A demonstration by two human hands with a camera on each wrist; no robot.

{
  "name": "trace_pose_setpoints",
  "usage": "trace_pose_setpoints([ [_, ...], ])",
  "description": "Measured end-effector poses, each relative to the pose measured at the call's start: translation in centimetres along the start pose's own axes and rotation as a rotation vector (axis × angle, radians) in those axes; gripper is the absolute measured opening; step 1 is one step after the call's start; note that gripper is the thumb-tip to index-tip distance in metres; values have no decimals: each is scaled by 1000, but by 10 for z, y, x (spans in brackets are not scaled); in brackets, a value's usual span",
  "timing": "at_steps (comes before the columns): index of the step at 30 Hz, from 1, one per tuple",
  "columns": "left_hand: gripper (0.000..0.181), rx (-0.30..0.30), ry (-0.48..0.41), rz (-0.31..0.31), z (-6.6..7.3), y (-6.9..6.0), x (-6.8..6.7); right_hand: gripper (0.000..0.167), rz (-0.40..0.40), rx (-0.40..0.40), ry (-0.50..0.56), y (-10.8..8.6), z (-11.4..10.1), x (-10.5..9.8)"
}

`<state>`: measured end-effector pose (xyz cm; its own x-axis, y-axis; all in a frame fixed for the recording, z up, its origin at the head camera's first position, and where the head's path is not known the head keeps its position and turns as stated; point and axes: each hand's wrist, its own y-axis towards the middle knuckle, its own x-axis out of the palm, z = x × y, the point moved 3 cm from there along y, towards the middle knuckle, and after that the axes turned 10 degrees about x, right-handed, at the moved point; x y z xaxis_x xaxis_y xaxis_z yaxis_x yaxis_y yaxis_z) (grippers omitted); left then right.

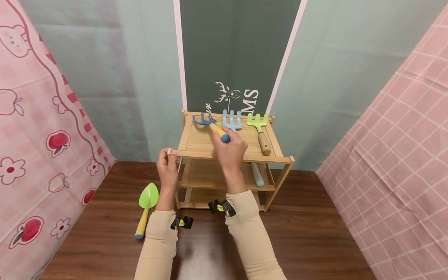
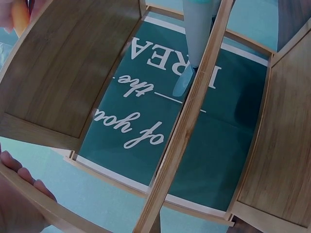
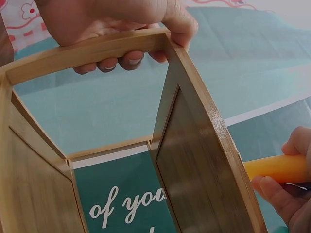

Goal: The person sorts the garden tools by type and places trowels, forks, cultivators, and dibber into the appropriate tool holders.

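My right hand (image 1: 231, 149) holds a dark blue toy hand rake (image 1: 218, 131) by its yellow handle, over the left part of a small wooden shelf (image 1: 206, 146). Whether its tines touch the top board I cannot tell. At the shelf's front left corner, my left hand (image 1: 167, 167) grips the frame; the right wrist view shows fingers (image 3: 132, 59) curled round the wooden bar. A light blue rake (image 1: 232, 121) lies behind my right hand, its handle hidden. To the right lies a green rake (image 1: 258, 123) with a wooden handle.
Left of the shelf, a green trowel (image 1: 148, 196) with a yellow handle lies on the brown table (image 1: 297, 241). A pale blue handle (image 1: 257, 175) shows on the shelf's middle level. Pink cloths hang at both sides, and a dark green banner (image 1: 238, 46) stands behind.
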<state>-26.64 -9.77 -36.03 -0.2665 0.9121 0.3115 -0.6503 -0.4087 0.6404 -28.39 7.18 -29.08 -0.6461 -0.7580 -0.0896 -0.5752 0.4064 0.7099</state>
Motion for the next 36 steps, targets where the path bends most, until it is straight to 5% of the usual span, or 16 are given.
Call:
trace_pose_setpoints([
  [5, 18, 0, 2, 1, 0, 0, 0, 24, -40, -4, -46, 5, -5, 4],
  [9, 15, 0, 0, -2, -1, -1, 1, 27, -106, 83, -69, 7, -8, 4],
  [15, 11, 1, -16, 9, -3, -1, 0, 40, -357, 346, -20, 3, -12, 1],
  [19, 13, 10, -13, 10, -2, 0, 0, 45, -512, 404, 9, -1, -16, -1],
  [26, 10, 13, -32, 9, -2, 0, 0, 45, -544, 347, 70, -10, -19, 0],
  [36, 5, 8, -31, 2, -3, 0, 0, 35, -408, 33, -62, -26, -22, 6],
])
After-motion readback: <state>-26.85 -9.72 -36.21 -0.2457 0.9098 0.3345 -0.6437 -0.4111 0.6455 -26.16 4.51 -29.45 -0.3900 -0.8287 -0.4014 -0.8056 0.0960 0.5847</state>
